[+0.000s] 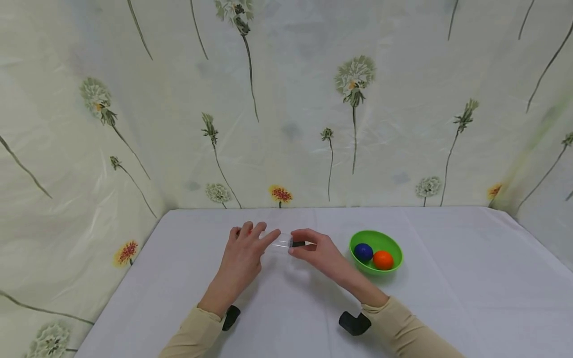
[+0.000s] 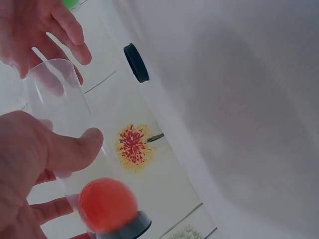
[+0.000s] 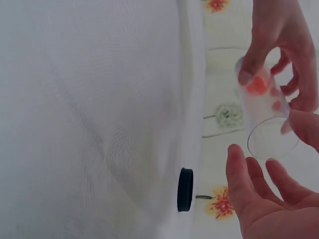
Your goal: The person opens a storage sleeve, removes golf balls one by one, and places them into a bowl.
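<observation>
My left hand (image 1: 243, 252) grips a clear plastic tube (image 2: 75, 109) around its side, thumb across the near wall. A red-orange ball (image 2: 107, 205) sits inside, against the dark cap (image 2: 130, 228) at the tube's far left end. The tube's other end is uncovered and points to the right. Around that round mouth, my right hand (image 1: 319, 249) has its fingers spread and slightly bent; whether a fingertip touches the rim I cannot tell. A second dark cap (image 3: 185, 189) lies apart from both hands, on the white tablecloth.
To the right, a green bowl (image 1: 376, 233) holds a blue ball (image 1: 363, 252) and an orange ball (image 1: 383, 260). A curtain with dandelion prints (image 1: 291, 149) hangs behind the table (image 1: 447, 278). Black camera mounts (image 1: 355, 323) sit at both wrists.
</observation>
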The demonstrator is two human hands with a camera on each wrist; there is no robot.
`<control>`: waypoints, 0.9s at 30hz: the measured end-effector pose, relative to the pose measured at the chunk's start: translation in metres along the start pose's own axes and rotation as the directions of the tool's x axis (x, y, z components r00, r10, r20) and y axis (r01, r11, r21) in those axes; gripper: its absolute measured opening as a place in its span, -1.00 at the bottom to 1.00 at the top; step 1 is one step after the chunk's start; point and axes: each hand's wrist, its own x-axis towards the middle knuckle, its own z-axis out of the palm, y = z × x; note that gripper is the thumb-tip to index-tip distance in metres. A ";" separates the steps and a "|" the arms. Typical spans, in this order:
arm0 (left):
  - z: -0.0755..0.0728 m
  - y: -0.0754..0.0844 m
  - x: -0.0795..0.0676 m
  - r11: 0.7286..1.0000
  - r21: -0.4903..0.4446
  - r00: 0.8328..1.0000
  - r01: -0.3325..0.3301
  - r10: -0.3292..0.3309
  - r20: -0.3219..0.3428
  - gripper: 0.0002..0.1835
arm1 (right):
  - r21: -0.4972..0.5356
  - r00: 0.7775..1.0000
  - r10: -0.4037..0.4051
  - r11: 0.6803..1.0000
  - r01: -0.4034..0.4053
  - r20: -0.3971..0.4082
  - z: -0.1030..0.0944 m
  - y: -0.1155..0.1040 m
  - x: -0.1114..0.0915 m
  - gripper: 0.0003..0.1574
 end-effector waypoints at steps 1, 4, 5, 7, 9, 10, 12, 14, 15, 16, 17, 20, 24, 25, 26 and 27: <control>0.000 0.000 0.000 1.000 0.006 1.000 -0.004 0.004 -0.002 -0.33 | 0.008 1.000 0.005 1.000 -0.005 -0.002 0.001 0.000 0.000 -0.44; -0.001 0.000 0.000 1.000 0.020 1.000 -0.010 0.010 -0.002 -0.33 | 0.031 1.000 0.024 0.999 -0.024 -0.004 0.002 0.000 0.000 -0.45; 0.000 0.000 0.000 1.000 0.024 1.000 -0.012 0.012 0.002 -0.33 | 0.036 1.000 0.025 0.999 -0.025 -0.003 0.003 0.001 0.000 -0.44; 0.000 0.000 -0.001 0.999 0.029 1.000 -0.016 0.016 0.005 -0.33 | 0.045 1.000 0.029 0.999 -0.029 0.001 0.004 0.002 0.000 -0.42; 0.000 0.000 -0.001 1.000 0.027 1.000 -0.016 0.016 0.010 -0.32 | 0.046 1.000 0.030 0.998 -0.030 0.004 0.004 0.003 0.000 -0.40; 0.000 0.000 -0.001 1.000 0.024 1.000 -0.016 0.016 0.012 -0.32 | 0.043 1.000 0.028 0.999 -0.029 0.006 0.005 0.003 0.000 -0.39; 0.001 0.000 -0.002 1.000 0.011 1.000 -0.015 0.014 0.013 -0.32 | 0.038 1.000 0.030 0.999 -0.030 0.008 0.005 0.002 -0.001 -0.38; 0.001 0.001 -0.002 1.000 -0.003 1.000 -0.011 0.011 0.011 -0.32 | 0.036 1.000 0.028 0.999 -0.029 0.009 0.005 0.001 -0.003 -0.37; 0.001 0.001 -0.003 1.000 -0.010 1.000 -0.009 0.010 0.010 -0.32 | 0.038 1.000 0.028 0.999 -0.028 0.010 0.005 0.001 -0.004 -0.37; 0.002 0.001 -0.003 1.000 -0.014 1.000 -0.007 0.007 0.009 -0.32 | 0.040 1.000 0.028 0.999 -0.029 0.011 0.005 0.000 -0.004 -0.37; 0.002 0.001 -0.003 1.000 -0.018 1.000 -0.004 0.004 0.010 -0.32 | 0.043 1.000 0.028 0.999 -0.029 0.012 0.005 0.000 -0.005 -0.37; 0.002 0.002 -0.003 1.000 -0.026 1.000 0.007 -0.007 0.011 -0.30 | 0.049 1.000 0.027 0.998 -0.028 0.015 0.005 -0.001 -0.005 -0.39; 0.002 0.002 -0.003 1.000 -0.020 1.000 0.011 -0.010 0.016 -0.32 | 0.042 1.000 0.024 0.999 -0.024 0.010 0.005 0.000 -0.005 -0.42; 0.002 0.002 -0.002 1.000 -0.017 1.000 0.009 -0.009 0.016 -0.33 | 0.042 1.000 0.027 0.999 -0.027 0.006 0.005 0.001 -0.005 -0.43; 0.002 0.002 -0.002 1.000 -0.014 1.000 0.007 -0.007 0.017 -0.33 | 0.048 1.000 0.027 0.998 -0.027 0.003 0.005 0.002 -0.005 -0.44; 0.002 0.002 -0.002 1.000 -0.010 1.000 0.004 -0.004 0.015 -0.33 | 0.053 1.000 0.029 0.998 -0.029 0.000 0.005 0.002 -0.005 -0.45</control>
